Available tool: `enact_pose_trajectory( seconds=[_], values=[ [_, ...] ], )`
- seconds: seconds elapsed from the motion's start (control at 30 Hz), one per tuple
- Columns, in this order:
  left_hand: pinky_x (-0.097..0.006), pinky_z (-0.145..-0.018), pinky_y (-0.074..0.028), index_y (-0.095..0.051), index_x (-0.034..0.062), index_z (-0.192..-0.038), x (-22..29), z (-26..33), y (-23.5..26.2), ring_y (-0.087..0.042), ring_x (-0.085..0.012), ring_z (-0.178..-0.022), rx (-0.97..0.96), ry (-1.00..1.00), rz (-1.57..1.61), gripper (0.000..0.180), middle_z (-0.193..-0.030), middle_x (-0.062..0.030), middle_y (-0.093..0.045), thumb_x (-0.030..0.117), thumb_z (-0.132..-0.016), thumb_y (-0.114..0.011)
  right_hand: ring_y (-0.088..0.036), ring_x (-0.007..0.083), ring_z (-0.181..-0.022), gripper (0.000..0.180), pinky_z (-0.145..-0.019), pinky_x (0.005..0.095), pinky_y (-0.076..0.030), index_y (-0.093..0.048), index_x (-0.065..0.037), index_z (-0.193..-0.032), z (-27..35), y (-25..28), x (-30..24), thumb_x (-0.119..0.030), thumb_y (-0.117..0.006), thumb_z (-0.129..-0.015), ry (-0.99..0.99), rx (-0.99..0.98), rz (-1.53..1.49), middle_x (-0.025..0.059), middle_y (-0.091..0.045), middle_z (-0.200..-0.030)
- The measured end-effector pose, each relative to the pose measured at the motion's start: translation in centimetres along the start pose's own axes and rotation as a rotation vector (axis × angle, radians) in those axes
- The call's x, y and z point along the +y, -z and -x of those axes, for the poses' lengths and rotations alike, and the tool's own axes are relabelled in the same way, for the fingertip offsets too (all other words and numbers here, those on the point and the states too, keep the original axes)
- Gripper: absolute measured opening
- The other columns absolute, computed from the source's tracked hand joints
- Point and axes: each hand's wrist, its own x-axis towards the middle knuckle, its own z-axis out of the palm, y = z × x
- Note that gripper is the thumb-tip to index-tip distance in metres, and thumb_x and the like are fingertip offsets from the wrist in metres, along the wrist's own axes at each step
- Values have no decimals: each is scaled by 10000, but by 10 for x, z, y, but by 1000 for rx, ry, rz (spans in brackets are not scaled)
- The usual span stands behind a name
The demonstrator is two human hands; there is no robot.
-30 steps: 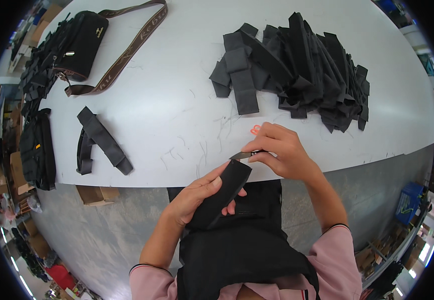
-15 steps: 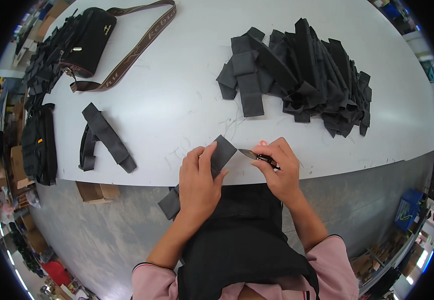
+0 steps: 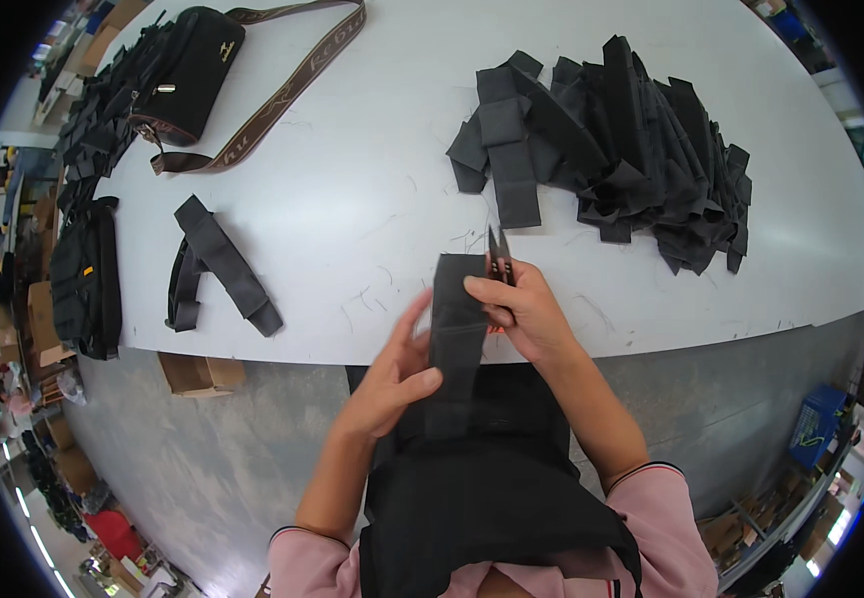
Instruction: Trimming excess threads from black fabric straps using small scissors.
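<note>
A dark grey fabric strip (image 3: pixel 459 324) hangs lengthwise over the table's front edge, its lower end in front of my black apron. My right hand (image 3: pixel 524 307) pinches its upper right side between thumb and fingers. Within that same hand are black thread snips (image 3: pixel 499 261), blades pointing away from me; a bit of orange shows beneath the fingers. My left hand (image 3: pixel 392 371) is at the strip's left side, slightly blurred, thumb and fingers spread. Its thumb tip overlaps the strip's edge; whether it touches, I cannot tell.
A heap of dark strips (image 3: pixel 631 159) lies at the far right of the white table (image 3: pixel 352 229). Another folded strip (image 3: pixel 228 264) rests on the left. Behind it sit a black bag (image 3: pixel 193 75) with a brown strap and a black pouch (image 3: pixel 85 279). Loose threads litter the tabletop.
The strip has swung from a slant to nearly upright. My right hand has taken hold of it, turning the snips' blades away from me, while my left hand has loosened and moved down.
</note>
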Motion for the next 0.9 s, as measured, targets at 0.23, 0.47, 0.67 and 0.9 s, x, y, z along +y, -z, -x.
enact_pose_trajectory(
  seconds=[0.23,0.47,0.67,0.9],
  values=[
    [-330,-726,-548,-351,24,-1256,-10,-10,-9,-644,-208,-853,244,191,68,351,-1082,-171,-599,95,-941,-488,-542,139,-687,232,-655,244,-443,-559,-31,-1038,22,-9,25,-51,-631,-818,715,398,747,58,-534,-846],
    [-287,-633,-548,-314,15,-1273,0,-13,-17,-649,-182,-740,273,223,-31,372,-1002,-157,-630,76,-943,-474,-546,216,-658,294,-579,304,-452,-644,-28,-954,44,-12,11,22,-719,-675,935,267,1338,82,-549,-792],
    [-289,-599,-552,-341,16,-1244,1,-12,-19,-652,-180,-702,290,232,-50,337,-968,-162,-638,85,-943,-479,-548,211,-630,320,-556,302,-433,-658,-54,-956,41,-9,10,25,-718,-652,1024,234,1484,55,-561,-741],
    [-279,-626,-542,-346,5,-1270,3,-13,-18,-647,-170,-720,268,266,-55,383,-978,-148,-640,97,-934,-504,-549,208,-624,299,-546,310,-430,-663,-38,-940,41,-9,13,35,-708,-654,1081,264,1394,60,-576,-745]
  ],
)
